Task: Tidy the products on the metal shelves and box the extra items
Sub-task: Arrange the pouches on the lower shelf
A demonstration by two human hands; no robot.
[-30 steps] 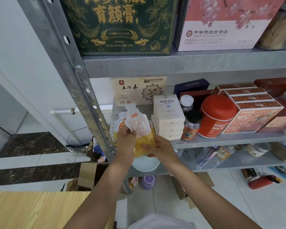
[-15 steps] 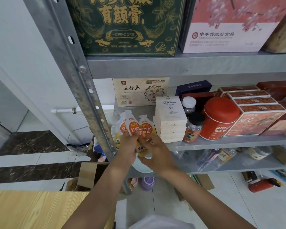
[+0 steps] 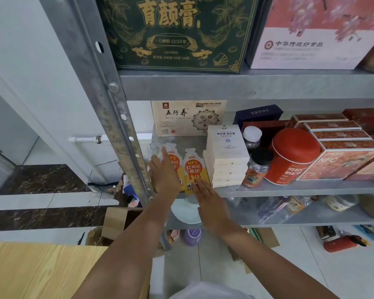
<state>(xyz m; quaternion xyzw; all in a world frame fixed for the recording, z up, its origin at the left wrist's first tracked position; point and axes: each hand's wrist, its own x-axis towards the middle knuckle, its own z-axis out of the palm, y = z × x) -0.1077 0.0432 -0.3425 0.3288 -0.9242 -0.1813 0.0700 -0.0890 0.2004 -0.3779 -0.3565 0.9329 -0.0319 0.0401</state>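
– Pouches (image 3: 193, 167), where?
– Middle shelf (image 3: 289, 188), left end, side by side, just beside the stack of white boxes (image 3: 227, 152).
– Hands?
– Left hand (image 3: 164, 173) flat on the left one, fingers straight. Right hand (image 3: 209, 199) fingers straight too, tips touching the right one's bottom edge. Neither grips.

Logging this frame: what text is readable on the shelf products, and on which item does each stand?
"育颜膏": green box, top shelf.
"中华传统好食品": pink-and-white box.
"五行养": cream box.
"益生菌": top white box.
"NFC 红枸杞原浆": orange pouch.
"NFC": orange-red carton.
"阿胶", rest hidden: red tin.
Fine print, and the label on the black-lidded jar: too small to read.
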